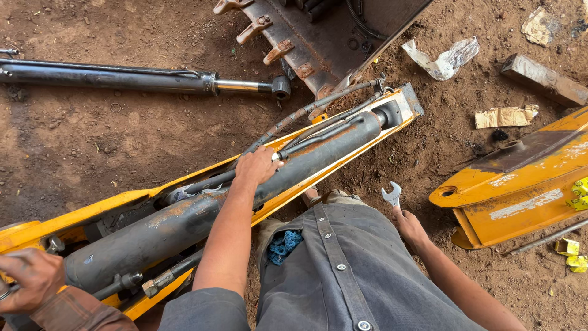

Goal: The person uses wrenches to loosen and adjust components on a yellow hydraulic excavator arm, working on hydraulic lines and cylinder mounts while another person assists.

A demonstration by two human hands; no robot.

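Note:
My left hand (257, 167) rests on top of a long dark grey hydraulic cylinder (202, 211) that lies inside a yellow excavator arm (110, 205), fingers curled over a thin hose (288, 122) on it. My right hand (409, 225) hangs by my side, closed on the handle of a silver open-ended wrench (391, 195) whose jaw points up. I am wearing a grey buttoned shirt (343, 263) with a blue cloth (283, 244) tucked at the waist.
Another person's hand (30, 277) in a brown sleeve grips the arm's lower left end. A loose hydraulic cylinder (122, 78) lies on the dirt at upper left. A toothed bucket (306, 43) is at top, a yellow machine part (520, 178) at right, with scraps of paper and plastic.

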